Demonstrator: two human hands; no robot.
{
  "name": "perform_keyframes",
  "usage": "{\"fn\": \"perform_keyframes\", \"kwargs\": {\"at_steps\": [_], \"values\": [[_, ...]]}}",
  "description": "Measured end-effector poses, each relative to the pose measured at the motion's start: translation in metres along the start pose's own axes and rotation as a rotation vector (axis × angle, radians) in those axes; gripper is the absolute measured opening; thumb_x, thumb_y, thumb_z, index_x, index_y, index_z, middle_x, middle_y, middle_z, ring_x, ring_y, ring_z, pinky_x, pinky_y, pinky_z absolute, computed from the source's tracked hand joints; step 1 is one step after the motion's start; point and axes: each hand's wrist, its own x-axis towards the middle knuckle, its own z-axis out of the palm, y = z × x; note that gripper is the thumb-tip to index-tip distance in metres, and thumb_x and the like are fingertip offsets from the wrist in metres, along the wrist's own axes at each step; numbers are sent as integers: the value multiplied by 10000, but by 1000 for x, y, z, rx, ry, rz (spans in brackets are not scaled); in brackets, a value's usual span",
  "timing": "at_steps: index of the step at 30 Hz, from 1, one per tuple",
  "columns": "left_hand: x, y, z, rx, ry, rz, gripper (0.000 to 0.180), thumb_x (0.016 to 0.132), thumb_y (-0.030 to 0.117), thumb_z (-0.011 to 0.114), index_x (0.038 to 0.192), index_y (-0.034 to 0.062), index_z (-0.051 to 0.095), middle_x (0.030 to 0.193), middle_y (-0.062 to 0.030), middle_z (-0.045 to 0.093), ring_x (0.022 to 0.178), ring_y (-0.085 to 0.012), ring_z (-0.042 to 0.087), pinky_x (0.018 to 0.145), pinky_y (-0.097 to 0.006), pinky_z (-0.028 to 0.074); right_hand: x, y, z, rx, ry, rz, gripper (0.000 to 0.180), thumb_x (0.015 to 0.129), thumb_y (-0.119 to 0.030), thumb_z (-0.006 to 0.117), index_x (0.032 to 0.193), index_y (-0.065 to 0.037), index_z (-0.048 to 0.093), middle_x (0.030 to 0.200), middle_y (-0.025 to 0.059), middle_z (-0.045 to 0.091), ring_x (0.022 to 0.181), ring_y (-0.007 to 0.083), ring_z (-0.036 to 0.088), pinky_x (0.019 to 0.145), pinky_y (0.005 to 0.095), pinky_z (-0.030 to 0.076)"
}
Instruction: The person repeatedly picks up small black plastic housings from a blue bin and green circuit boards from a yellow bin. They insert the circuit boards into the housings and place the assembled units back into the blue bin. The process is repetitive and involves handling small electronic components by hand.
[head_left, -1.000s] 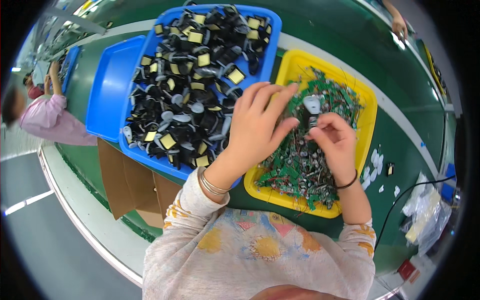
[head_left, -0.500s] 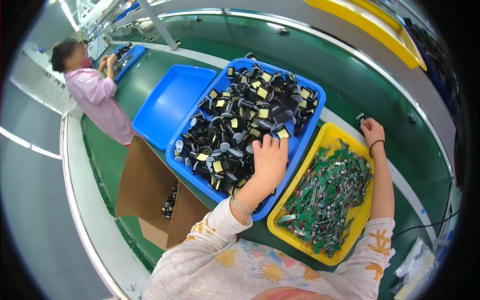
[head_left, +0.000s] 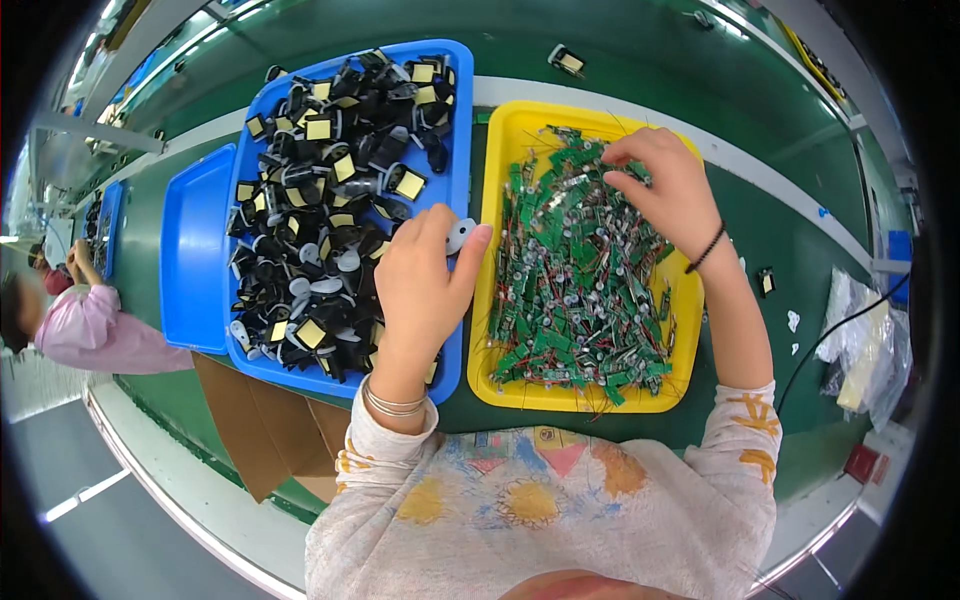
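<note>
My left hand (head_left: 425, 285) is closed on a small plastic part (head_left: 459, 236) with a grey oval end, over the right edge of a blue tray (head_left: 463, 120); the fingers hide the rest of it. Heaped in that tray are black plastic parts (head_left: 345, 165), many with grey oval ends and pale yellow square faces. My right hand (head_left: 668, 185) reaches over a yellow tray (head_left: 690, 340), thumb and fingers apart, with nothing visible between them. Beneath it lies a pile of small green circuit boards (head_left: 575, 270) with thin wires.
An empty-looking blue tray (head_left: 195, 250) adjoins the full one at left. A cardboard box (head_left: 260, 420) stands below. One black part (head_left: 567, 60) lies on the green belt beyond. Plastic bags (head_left: 865, 340) and a black cable (head_left: 815, 340) are at right. A person in pink (head_left: 110, 330) works at far left.
The view has swung right. My right hand has come back from the far belt to the yellow tray, leaving a black part there. The left hand has lifted a part from the heap.
</note>
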Motion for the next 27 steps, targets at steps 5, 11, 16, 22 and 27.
{"fn": "perform_keyframes", "kwargs": {"at_steps": [5,11,16,22,27], "values": [[-1,-5,4,-138,59,29,134,794,145,571,819,25,517,715,-101,516,705,-269,518,614,-355,409,-10,-13,25,-270,-149,145,161,667,-150,681,764,-71,579,775,82,530,836,274,517,711,378,421],[0,-7,12,-225,130,185,166,750,35,619,902,3,561,815,-83,575,712,-205,536,618,-279,442,-14,-25,27,-205,-64,11,173,660,-99,671,796,-64,569,796,77,523,836,273,509,729,372,422],[-3,-4,8,-212,85,210,217,676,58,700,857,15,588,841,-75,598,738,-202,548,640,-279,450,-17,-32,35,-61,-153,-79,174,649,-46,660,792,-62,562,798,76,508,831,274,504,745,369,431],[-4,-2,11,-243,96,212,226,670,64,706,860,19,591,851,-67,608,743,-197,553,645,-281,450,-16,-28,37,-214,-118,-64,169,632,-82,676,757,-73,562,790,62,518,831,249,525,713,359,449],[-6,-1,12,-268,103,201,231,664,58,704,861,24,590,865,-66,608,770,-214,557,657,-294,450,-19,-21,42,-223,-138,-2,198,625,-69,684,764,-76,542,810,64,507,842,259,516,724,358,442]]}}
